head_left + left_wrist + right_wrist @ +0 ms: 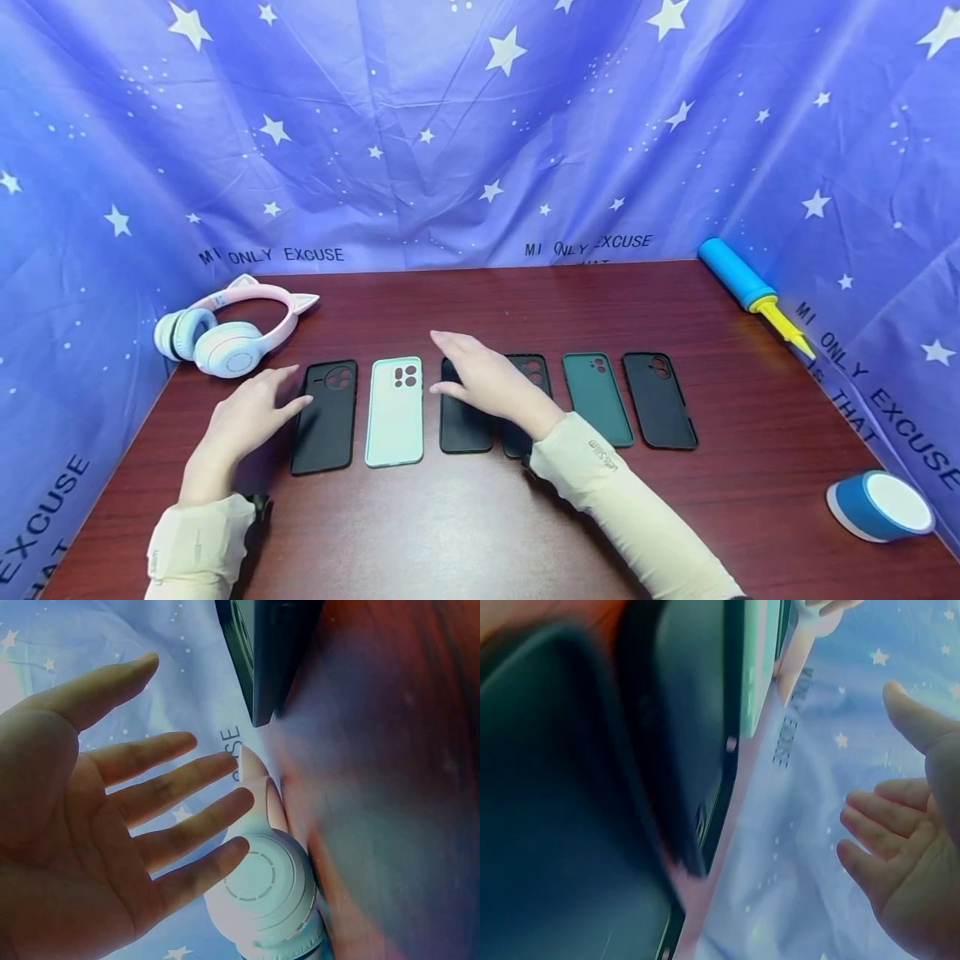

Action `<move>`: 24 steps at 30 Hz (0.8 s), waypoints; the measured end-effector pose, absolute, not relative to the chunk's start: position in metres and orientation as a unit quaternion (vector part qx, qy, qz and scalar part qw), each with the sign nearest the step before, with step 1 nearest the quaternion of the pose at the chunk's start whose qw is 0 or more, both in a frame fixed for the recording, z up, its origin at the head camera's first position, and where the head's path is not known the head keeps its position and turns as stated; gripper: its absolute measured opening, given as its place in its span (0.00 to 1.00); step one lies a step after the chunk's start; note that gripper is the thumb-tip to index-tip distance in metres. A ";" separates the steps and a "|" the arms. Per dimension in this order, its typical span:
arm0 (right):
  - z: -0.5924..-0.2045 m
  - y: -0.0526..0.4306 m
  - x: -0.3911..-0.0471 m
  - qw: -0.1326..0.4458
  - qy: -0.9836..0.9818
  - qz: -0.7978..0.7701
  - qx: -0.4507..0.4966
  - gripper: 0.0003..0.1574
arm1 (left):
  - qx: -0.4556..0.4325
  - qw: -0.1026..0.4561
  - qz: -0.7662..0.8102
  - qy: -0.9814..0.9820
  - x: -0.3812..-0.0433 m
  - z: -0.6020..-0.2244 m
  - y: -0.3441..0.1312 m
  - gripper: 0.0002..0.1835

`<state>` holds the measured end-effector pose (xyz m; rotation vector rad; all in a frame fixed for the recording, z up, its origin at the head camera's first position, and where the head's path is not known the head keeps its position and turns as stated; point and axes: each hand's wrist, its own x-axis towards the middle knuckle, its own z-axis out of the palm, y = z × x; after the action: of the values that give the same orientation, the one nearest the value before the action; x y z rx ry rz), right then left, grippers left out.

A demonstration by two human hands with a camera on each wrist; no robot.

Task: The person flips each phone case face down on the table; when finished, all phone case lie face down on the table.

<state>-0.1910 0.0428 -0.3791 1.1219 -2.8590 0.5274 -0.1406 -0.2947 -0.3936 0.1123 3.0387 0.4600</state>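
Several phone cases lie in a row on the table. My left hand (243, 417) is beside the leftmost black phone case (326, 425), thumb near its left edge; its fingers are spread with nothing in them in the left wrist view. To the right lies a pale mint phone case (395, 421). My right hand (487, 379) hovers over a black phone case (465, 425) and partly hides another black phone case (536, 371). Its palm (907, 877) holds nothing in the right wrist view. Further right are a dark green phone case (597, 404) and a black phone case (660, 408).
White-and-pink cat-ear headphones (232, 346) sit at the back left. A blue pump with a yellow nozzle (742, 279) lies at the back right. A blue-and-white round object (873, 508) rests near the right edge. A starry blue curtain (450, 192) encloses the table (420, 533).
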 end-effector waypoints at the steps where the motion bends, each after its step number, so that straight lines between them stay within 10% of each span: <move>1: -0.379 0.038 -0.191 0.008 -0.916 0.170 0.363 0.48 | 0.035 0.037 0.150 0.987 -0.140 -0.394 -0.295 0.35; 24: -0.396 -0.046 -0.185 -0.103 -0.884 0.239 0.389 0.49 | 0.064 0.069 0.217 0.972 -0.141 -0.400 -0.303 0.29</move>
<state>-0.1846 -0.0458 -0.3960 1.3082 -2.9752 0.8031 -0.1406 -0.3030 -0.4004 0.1929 2.9255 0.6536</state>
